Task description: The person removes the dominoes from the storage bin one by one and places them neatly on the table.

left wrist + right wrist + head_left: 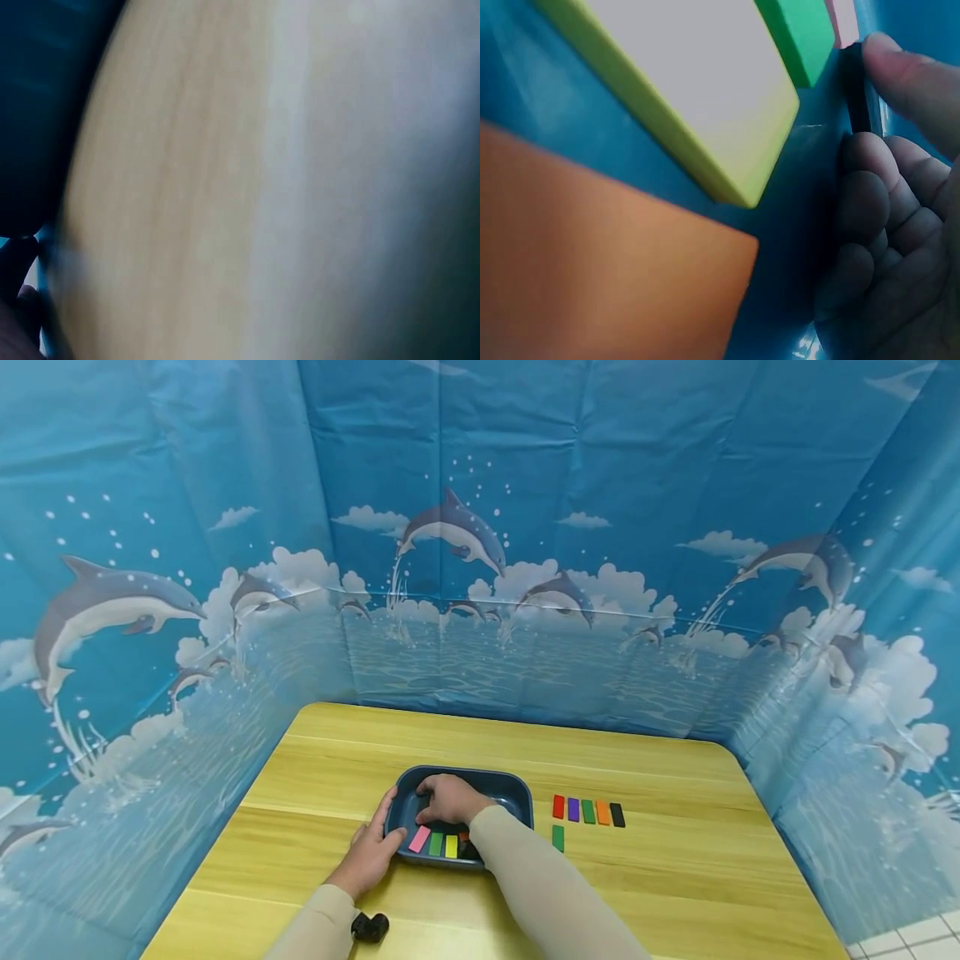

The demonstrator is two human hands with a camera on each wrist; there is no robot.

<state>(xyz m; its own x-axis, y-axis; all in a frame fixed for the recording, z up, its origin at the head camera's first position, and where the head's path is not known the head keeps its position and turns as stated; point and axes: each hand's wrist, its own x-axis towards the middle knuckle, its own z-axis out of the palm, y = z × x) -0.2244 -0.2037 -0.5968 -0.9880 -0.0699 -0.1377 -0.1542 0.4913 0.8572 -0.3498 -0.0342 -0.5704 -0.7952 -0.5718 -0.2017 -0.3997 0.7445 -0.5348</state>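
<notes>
From where I stand, the person's left hand [369,853] grips the tray [516,793] at its left edge, thumb by the near-left corner. Inside, toward the left edge, the right hand [450,800] pinches a dark block [856,94] between thumb and fingers. Pink [419,838], green [435,843] and yellow blocks [451,846] lie along the tray's near edge; five more [588,812] line up on the table [337,752], beyond the tray's right edge.
</notes>
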